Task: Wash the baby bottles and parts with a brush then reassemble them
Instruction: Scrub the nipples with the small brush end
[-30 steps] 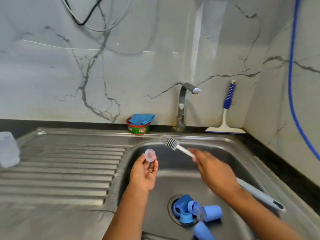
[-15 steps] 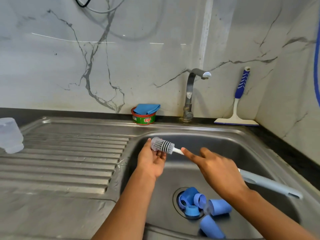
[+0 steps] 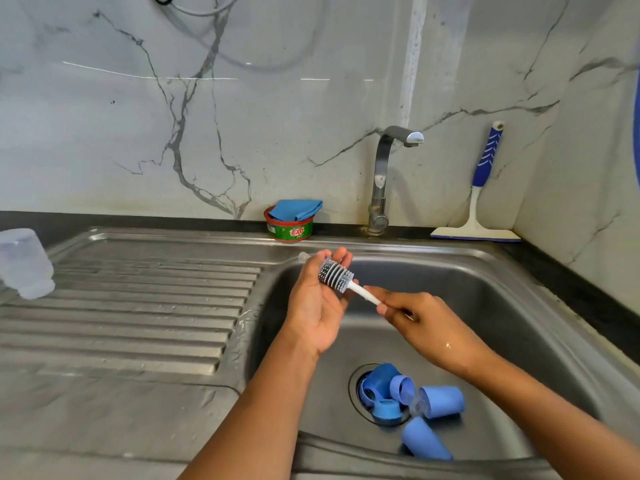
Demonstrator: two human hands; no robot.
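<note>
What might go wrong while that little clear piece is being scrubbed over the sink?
The little clear piece sits at the fingertips of the left hand while the brush, held by the right hand, works across that hand; it may slip into the sink. The blue parts lie over the drain, so they might block the water. The bottle on the draining board looks tilted and might roll.

We've got white marble walls (image 3: 311, 116) veined grey, a steel sink (image 3: 485, 278) with draining board (image 3: 138, 306), tap (image 3: 381, 174) behind, dark counter (image 3: 571, 282) alongside.
</note>
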